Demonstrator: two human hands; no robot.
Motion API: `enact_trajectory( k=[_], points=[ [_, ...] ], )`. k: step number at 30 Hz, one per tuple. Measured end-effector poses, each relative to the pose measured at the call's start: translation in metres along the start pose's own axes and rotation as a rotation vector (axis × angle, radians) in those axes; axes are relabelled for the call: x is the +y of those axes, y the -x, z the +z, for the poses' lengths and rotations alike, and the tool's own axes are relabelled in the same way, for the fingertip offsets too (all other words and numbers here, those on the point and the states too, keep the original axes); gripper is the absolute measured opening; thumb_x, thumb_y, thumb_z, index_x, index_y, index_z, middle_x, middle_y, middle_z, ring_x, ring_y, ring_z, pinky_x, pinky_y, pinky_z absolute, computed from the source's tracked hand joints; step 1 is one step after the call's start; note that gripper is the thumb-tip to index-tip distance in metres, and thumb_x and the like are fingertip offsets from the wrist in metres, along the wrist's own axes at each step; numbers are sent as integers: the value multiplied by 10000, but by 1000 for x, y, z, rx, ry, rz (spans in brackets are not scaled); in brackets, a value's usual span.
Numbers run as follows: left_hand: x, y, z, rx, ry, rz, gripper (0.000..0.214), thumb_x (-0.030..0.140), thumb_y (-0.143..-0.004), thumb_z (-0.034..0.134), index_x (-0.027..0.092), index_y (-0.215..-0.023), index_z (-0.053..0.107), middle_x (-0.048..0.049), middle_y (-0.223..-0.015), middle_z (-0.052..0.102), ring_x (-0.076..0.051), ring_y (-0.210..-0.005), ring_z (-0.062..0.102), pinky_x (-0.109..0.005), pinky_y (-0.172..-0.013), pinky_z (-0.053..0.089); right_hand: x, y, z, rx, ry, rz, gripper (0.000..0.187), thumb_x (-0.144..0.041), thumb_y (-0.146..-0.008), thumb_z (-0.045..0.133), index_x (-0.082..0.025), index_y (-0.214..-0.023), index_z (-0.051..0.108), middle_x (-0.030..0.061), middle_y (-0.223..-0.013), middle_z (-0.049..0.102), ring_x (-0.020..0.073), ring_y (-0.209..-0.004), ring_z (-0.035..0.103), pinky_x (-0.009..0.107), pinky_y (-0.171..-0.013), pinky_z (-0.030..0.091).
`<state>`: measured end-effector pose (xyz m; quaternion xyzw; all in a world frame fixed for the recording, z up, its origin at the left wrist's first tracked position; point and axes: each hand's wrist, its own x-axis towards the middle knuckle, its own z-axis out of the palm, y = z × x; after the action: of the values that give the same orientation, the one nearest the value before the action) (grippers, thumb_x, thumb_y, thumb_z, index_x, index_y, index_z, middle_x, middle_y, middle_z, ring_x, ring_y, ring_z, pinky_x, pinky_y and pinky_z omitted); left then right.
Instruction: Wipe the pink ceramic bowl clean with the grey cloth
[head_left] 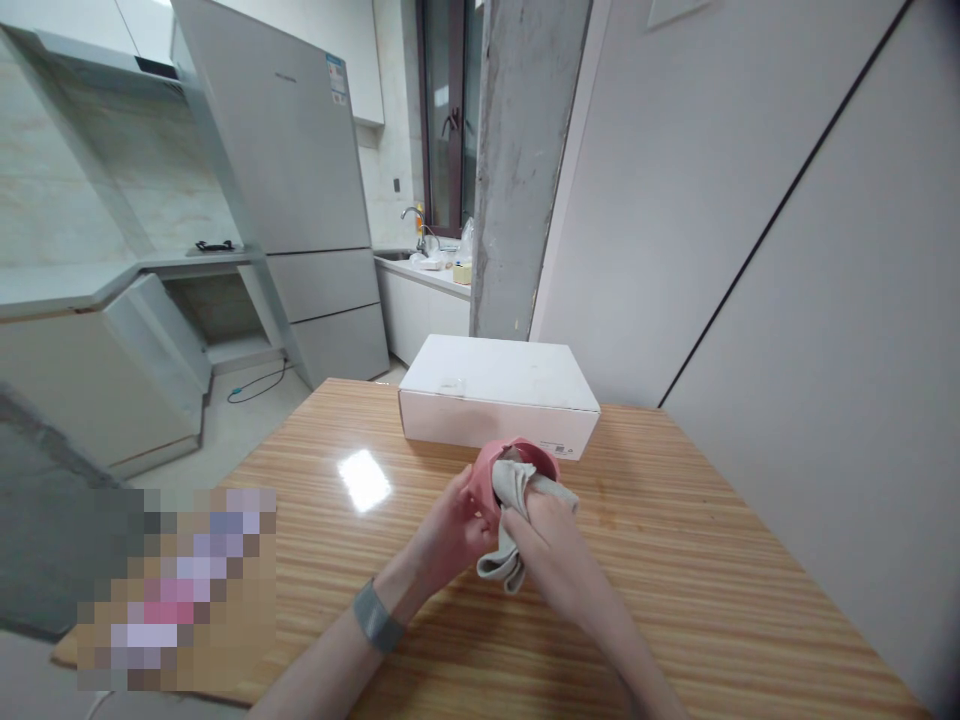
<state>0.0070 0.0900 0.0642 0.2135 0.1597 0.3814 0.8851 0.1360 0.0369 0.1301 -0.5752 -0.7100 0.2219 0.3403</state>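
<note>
A pink bowl (486,478), tilted with its opening toward my right side, is held up above the wooden table. My left hand (448,532) is closed around its left side, the thumb and fingers gripping the wall. In my right hand (553,540) a light grey cloth (504,568) is bunched up. Part of that cloth goes into the bowl's opening, and the fingertips are hidden among its folds. One loose end of the fabric hangs below the bowl. A grey band (378,616) circles my left wrist.
Just behind the bowl, a white cardboard box (499,372) lies on the wooden table (720,560). A blurred-out patch (176,595) covers things at the table's left edge. A tall fridge (285,150), a concrete column (521,160) and a sink counter (424,300) stand beyond.
</note>
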Motion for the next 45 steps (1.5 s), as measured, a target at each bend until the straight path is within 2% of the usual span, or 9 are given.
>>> enact_trajectory(
  k=[4, 7, 12, 18, 25, 32, 36, 40, 45],
  points=[
    [-2, 4, 0, -80, -87, 20, 213, 221, -774, 702, 105, -953, 699, -83, -864, 696, -164, -778, 646, -259, -757, 495, 17, -3, -6, 61, -137, 187, 141, -225, -805, 395, -231, -664, 406, -19, -651, 498, 176, -650, 488, 285, -598, 349],
    [-7, 3, 0, -95, -203, 70, 241, 230, -803, 715, 107, -1009, 686, -92, -890, 684, -166, -819, 634, -266, -792, 472, 23, -3, -7, 46, -239, 240, 134, -241, -785, 405, -235, -651, 397, -31, -623, 458, 169, -616, 471, 280, -551, 335],
    [-12, 2, 4, 51, -266, 135, 302, 382, -780, 758, 125, -694, 625, 6, -648, 567, -78, -595, 502, -211, -660, 422, 14, -1, -2, 56, -135, 135, 151, -222, -806, 382, -239, -656, 373, -26, -624, 467, 167, -612, 451, 292, -592, 320],
    [-8, 1, 4, 140, -249, 141, 475, 499, -718, 777, 147, -1015, 662, -65, -878, 699, -155, -731, 629, -252, -679, 477, -1, 1, 0, 23, 33, 14, 140, -169, -813, 382, -234, -691, 357, -7, -693, 507, 175, -662, 470, 312, -661, 310],
    [-6, -7, -13, 329, -336, 97, 579, 650, -785, 618, 147, -1065, 686, -62, -852, 723, -122, -648, 622, -193, -540, 430, -7, 1, -5, -138, 12, -66, 121, -134, -806, 402, -225, -727, 402, -9, -751, 543, 163, -692, 463, 296, -684, 307],
    [-8, -6, -11, 36, -257, 119, 307, 411, -817, 709, 128, -936, 720, -75, -883, 720, -146, -794, 641, -242, -747, 467, 23, -7, -6, -86, -175, 52, 136, -205, -810, 406, -225, -675, 406, -26, -689, 474, 163, -673, 438, 282, -630, 306],
    [-9, -2, -1, -47, -313, 191, 312, 253, -785, 752, 126, -1065, 701, -109, -1024, 718, -186, -916, 646, -280, -847, 455, 34, -10, -5, -52, -441, 243, 112, -276, -758, 441, -228, -657, 438, -44, -626, 434, 156, -621, 415, 267, -576, 323],
    [-11, -1, 4, 49, -320, 234, 331, 309, -797, 749, 124, -1067, 699, -118, -1062, 715, -195, -940, 649, -273, -845, 454, 31, -10, -1, -26, -533, 214, 64, -272, -735, 458, -222, -701, 478, -43, -651, 471, 156, -632, 436, 261, -585, 353],
    [-9, -5, 3, -25, -136, 160, 499, 492, -879, 605, 142, -1233, 632, -132, -1268, 638, -264, -1196, 571, -336, -997, 434, 9, -8, -3, -43, -255, 30, 76, -177, -774, 430, -219, -713, 448, -17, -741, 524, 167, -712, 480, 285, -691, 368]
  ],
)
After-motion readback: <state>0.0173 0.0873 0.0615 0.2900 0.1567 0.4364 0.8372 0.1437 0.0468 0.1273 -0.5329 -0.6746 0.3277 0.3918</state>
